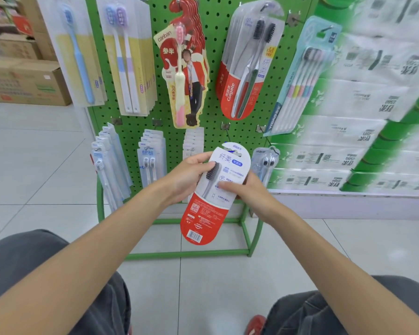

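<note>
You hold toothbrush pack (205, 213) in both hands, tilted, low before green pegboard rack (217, 44). Pack: rounded card, white top with blue print, red bottom with QR code and barcode; grey brush with dark bristles shows through. Left grip (189, 177) clasps upper left edge. Right grip (248, 192) pinches right side, thumb on face.

Front toothbrush pack (212, 189): white above with blue print, red below with white print, black-and-white barcode; grey brush, dark bristles
Pegboard (214, 32): bright green, even grid of small holes
Colgate pack (237, 93): red base, white lettering, black bristles
Canban pack (191, 81): red, pink-and-cream brush
Floor (46, 165): pale grey tiles, thin dark joints
Cartons (27, 81): brown
Trousers (22, 262): dark grey
Shoe (255, 325): red
</note>
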### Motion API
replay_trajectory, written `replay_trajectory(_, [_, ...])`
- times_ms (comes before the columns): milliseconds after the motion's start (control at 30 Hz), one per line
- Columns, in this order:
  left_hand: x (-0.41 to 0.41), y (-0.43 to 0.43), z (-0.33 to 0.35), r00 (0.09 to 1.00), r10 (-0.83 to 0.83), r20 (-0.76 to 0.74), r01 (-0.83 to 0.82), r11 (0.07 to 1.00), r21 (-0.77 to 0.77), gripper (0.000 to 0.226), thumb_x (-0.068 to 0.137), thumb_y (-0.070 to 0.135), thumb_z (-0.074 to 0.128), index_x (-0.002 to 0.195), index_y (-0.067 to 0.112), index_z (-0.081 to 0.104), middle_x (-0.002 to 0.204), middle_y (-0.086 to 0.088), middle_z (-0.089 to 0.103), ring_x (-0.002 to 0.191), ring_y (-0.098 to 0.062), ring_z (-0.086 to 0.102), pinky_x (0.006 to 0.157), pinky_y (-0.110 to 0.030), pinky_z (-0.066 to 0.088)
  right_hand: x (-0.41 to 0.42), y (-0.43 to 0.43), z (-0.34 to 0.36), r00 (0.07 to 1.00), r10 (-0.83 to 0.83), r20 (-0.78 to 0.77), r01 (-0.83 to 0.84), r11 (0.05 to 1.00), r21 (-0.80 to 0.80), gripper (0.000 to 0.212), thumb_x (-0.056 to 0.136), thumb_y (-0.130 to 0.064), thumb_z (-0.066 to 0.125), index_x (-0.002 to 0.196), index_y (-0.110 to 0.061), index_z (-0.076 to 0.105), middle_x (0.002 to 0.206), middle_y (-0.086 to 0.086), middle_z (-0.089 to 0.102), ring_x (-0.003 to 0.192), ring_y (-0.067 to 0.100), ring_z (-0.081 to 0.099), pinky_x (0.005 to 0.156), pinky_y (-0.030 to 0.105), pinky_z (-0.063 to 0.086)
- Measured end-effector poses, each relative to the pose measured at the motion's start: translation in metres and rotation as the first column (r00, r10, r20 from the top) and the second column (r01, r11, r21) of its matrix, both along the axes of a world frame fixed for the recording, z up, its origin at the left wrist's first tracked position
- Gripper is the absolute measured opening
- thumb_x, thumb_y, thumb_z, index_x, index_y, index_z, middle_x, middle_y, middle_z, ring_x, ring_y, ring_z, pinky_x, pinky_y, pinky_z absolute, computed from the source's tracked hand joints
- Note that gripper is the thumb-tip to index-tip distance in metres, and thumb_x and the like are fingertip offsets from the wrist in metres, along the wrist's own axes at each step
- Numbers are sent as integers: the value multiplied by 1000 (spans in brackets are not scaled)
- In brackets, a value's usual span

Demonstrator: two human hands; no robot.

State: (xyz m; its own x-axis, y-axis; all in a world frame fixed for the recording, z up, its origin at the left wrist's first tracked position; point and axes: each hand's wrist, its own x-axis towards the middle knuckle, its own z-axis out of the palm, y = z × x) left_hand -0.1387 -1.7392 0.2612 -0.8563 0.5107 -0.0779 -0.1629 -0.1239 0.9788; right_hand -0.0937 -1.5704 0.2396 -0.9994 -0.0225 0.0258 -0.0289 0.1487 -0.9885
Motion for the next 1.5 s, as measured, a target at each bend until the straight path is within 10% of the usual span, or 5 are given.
replay_trajectory(333, [-1,-4,-3,999,-45,-3,45,998,-43,32,103,13,45,133,16,58,120,-10,70,114,-28,65,95,-46,52,-3,19,30,988,-135,-71,132,990,-42,21,98,-21,56,86,-11,69,84,-1,73,77,8,67,68,21,52])
replay_trajectory(567, [-4,-5,-6,998,40,56,-41,999,16,34,102,10,47,134,15,56,117,-11,71,109,-28,67,88,-47,56,-6,11,20,967,-206,-147,228,962,153,10,97,-14,58,107,-16,61,103,8,70,84,16,67,66,25,58])
replay_trajectory(733, [-9,-7,-5,981,123,150,-143,981,131,37,101,7,47,137,15,54,122,-15,67,101,-27,68,81,-45,59,-3,-3,7,983,-93,-157,131,960,248,57,93,-9,61,140,-33,40,111,1,66,92,23,69,76,42,60])
replay_trajectory(1100, [1,-5,0,985,12,172,-40,986,162,29,103,12,45,128,14,60,119,-11,68,97,-28,69,64,-33,58,3,-13,3,990,139,17,-140,978,155,110,91,-28,68,151,-26,-24,138,-18,43,117,-2,53,78,4,46])
replay_trajectory(1500, [-6,-8,-3,942,327,-73,-332,941,-64,37,91,2,64,127,4,53,106,-17,66,91,-24,71,77,-30,61,-4,-12,6,984,125,130,-82,952,-295,35,106,-28,35,129,-13,58,129,12,64,121,29,58,103,42,47])
